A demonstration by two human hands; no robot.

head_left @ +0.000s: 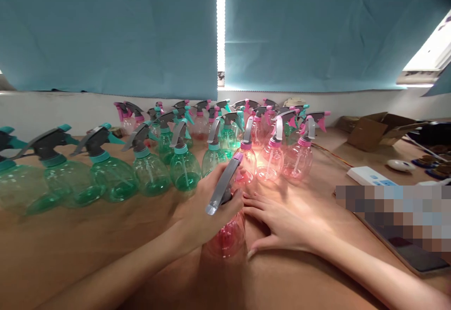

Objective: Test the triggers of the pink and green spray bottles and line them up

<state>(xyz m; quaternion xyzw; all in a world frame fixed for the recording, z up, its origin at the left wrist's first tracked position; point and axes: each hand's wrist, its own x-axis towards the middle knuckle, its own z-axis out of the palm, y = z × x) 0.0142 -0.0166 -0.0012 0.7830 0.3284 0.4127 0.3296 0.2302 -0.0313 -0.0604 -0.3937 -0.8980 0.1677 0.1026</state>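
Note:
My left hand (220, 206) is wrapped round the neck and trigger of a pink spray bottle (225, 242), just below its grey and pink head. The bottle's clear pink body stands in front of me. Beside it, my right hand (278, 223) lies on the table with its fingers spread, the fingertips close to the bottle; whether they touch it I cannot tell. Right behind my hands stand more pink spray bottles (269, 162). To the left runs a row of green spray bottles (150, 176) with grey and teal heads.
Several more spray bottles crowd the back of the wooden table (169, 272). On the right are an opened cardboard box (377, 129), a white mouse (400, 165), a white power strip (369, 176) and a dark flat device (419, 253), partly blurred out. Blue blinds (112, 33) hang behind.

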